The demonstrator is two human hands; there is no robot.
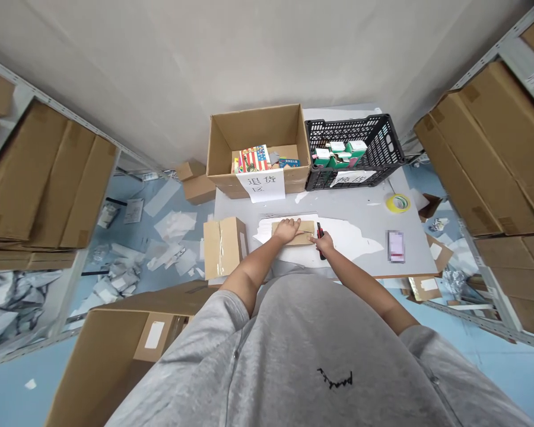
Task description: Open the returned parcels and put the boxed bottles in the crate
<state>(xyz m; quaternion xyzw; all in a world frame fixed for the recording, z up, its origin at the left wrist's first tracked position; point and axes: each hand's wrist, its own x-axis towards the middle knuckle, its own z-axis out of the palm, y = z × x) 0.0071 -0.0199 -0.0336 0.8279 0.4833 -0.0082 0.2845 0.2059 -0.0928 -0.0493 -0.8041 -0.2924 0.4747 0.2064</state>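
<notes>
Left hand (287, 230): laid on the small parcel (307, 228); whether my fingers grip it, I cannot tell.
Right hand (324, 244): my fingers clamped on the cutter (321, 232), by the parcel's right end.
Parcel: atop white sheets (345, 236).
Cardboard box (296, 177): holds a striped book (254, 159).
Black crate (317, 179): holds green-white cartons (356, 151).

Near the far left corner of the pale table (231, 204) stands an open carton (228, 186); toward the far right corner, a black crate (385, 174). Tape (390, 203) lies by the right edge, white paper (347, 243) along the near edge, a closed box (222, 249) at the near left corner.
</notes>
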